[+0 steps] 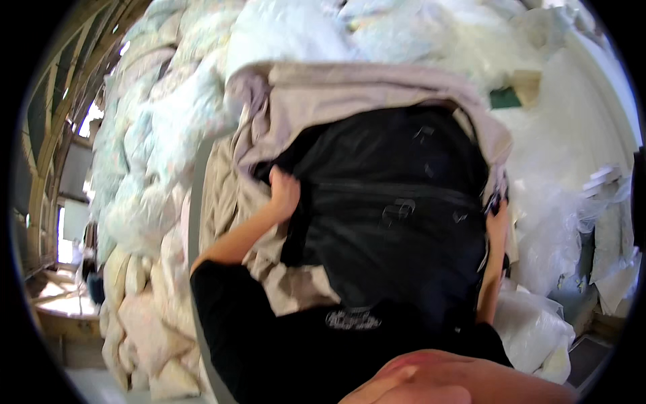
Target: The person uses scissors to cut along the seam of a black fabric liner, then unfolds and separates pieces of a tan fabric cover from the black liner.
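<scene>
A large beige-mauve soft fabric cover (363, 84) lies spread in front of me, its edge folded back at the far side and left. Within that edge shows a broad black fabric panel (397, 236), crossed by a straight seam or zipper line and a few thin pale loops or marks. At the left edge of the black fabric, my left hand (286, 192) is closed with its fingers curled round the cloth. My right hand (498, 215) grips the opposite edge of the cover, where the fingers are partly hidden by a fold.
A grey table edge (202, 182) runs along the left. Bulging, pale translucent bags (161, 155) are piled at the left and back. Clear plastic sheeting and bags (545, 215) crowd the right side. Wooden beams (50, 135) stand at the far left.
</scene>
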The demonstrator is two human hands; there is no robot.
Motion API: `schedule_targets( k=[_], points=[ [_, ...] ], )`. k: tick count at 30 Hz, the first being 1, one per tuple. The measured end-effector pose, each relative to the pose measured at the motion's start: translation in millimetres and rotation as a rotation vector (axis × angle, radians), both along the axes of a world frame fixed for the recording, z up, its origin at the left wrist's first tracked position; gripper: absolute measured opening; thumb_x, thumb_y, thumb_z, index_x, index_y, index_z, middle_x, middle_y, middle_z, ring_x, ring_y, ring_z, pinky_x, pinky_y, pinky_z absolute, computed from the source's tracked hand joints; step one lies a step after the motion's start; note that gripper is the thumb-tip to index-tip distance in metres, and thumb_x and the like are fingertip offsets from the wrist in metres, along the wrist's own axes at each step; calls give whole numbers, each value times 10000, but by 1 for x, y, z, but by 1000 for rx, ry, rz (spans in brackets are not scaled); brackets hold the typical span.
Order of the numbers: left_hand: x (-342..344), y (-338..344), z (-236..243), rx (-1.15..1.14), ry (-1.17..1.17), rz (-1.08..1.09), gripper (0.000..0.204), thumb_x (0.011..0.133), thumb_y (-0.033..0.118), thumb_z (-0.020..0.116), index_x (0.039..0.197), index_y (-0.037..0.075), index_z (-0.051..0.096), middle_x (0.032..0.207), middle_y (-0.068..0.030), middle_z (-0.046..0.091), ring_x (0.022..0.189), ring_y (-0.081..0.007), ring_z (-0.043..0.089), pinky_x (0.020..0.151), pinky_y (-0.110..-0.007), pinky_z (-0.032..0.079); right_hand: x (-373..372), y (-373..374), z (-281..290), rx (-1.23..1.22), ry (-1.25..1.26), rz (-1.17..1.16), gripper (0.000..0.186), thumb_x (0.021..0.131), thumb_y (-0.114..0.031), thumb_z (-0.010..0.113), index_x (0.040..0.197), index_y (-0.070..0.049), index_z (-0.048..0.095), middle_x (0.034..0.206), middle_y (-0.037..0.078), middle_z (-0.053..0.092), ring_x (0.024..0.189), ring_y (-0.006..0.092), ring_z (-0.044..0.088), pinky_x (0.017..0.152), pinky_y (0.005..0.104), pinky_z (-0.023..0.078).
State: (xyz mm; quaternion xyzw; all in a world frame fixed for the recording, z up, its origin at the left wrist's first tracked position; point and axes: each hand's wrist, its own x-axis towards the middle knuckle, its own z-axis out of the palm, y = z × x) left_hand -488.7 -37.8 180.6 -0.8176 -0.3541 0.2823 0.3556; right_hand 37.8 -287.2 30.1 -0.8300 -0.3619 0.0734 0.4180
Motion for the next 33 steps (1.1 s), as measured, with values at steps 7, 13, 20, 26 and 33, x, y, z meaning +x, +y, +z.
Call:
schedule_targets(
  k=[7,13,20,26,33],
  points=[
    [-40,-8,11,-79,289,384,180,885,188,579,843,164,753,728,11,639,715,-201,592,638,-442,311,7,-13,-38,-65,-25,83,439,882,-125,628,1271,48,521,1214,265,602,1154,394,585,992,403,444],
    [-75,20,-7,-65,160,665,226,907,193,557,951,199,779,983,-17,753,833,-227,709,617,-440,398,5,-10,-34,-153,-36,20,502,856,-99,637,1320,41,507,1299,263,570,1238,380,544,1055,406,417],
    [-18,8,11,-226,-114,400,275,942,267,519,973,135,758,950,-78,742,841,-293,721,680,-426,547,-11,-17,1,-97,-38,-31,437,841,-205,702,1207,12,599,1052,205,692,989,337,669,860,381,504],
    [165,-66,7,-878,-915,-427,265,905,183,638,1131,45,656,1009,-120,638,945,-324,629,801,-410,516,4,-37,58,-7,367,147,494,868,-440,746,1066,-8,611,792,26,579,744,112,528,695,266,436],
    [307,-151,-36,-1073,-801,-720,708,914,547,570,1273,-63,569,921,-144,641,788,-282,669,639,-363,551,20,-74,116,-283,354,441,760,812,-720,646,1161,-50,556,832,-30,443,751,96,450,676,246,388]
  ],
)
